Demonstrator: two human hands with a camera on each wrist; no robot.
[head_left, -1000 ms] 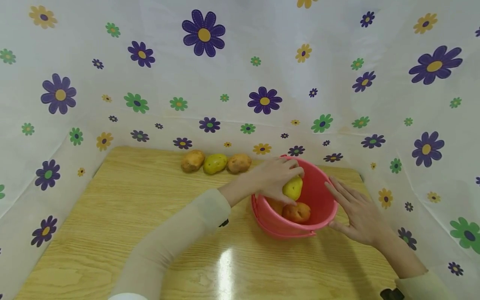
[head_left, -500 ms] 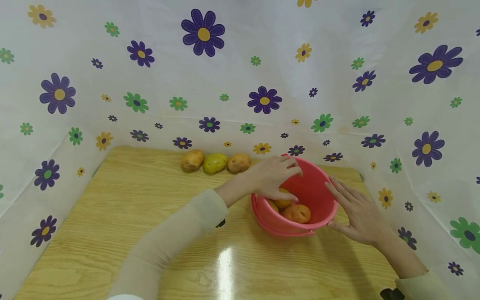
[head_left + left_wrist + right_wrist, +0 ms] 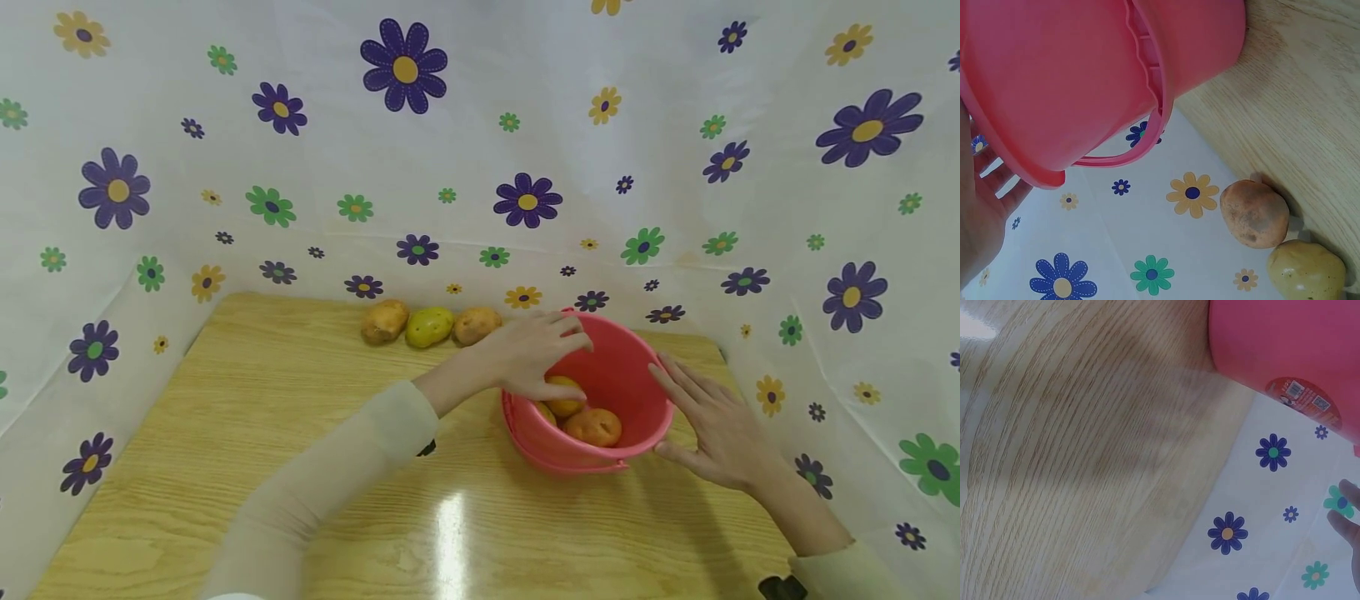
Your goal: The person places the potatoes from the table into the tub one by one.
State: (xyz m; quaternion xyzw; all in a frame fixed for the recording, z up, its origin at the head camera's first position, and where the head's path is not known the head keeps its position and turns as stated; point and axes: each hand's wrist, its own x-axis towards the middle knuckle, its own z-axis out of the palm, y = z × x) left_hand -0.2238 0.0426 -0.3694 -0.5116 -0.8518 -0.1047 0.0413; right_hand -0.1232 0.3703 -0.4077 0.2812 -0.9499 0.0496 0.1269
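Note:
A pink bucket [image 3: 626, 367] stands on the table, tilted a little toward me in the head view. Inside it lie a reddish-brown potato [image 3: 594, 427] and a yellower potato [image 3: 564, 398], with part of another showing by the wall. My left hand [image 3: 528, 354] hangs over the bucket's left rim, fingers spread and holding nothing. On the opposite side my right hand [image 3: 716, 429] rests its straight fingers on the rim. Along the back edge sit a brown potato [image 3: 385, 322], a green-yellow potato [image 3: 430, 327] and a second brown potato [image 3: 1255, 214].
The wooden table [image 3: 300, 417] ends at a white flowered cloth [image 3: 450, 125], which rises behind and at both sides. A pink carrying handle [image 3: 1141, 147] hangs on the bucket's outer side. The bucket's lower wall bears a red label [image 3: 1304, 401].
My left hand has let go of a yellow-green potato into the bucket and drawn back slightly to the left. The right hand has stayed at the rim.

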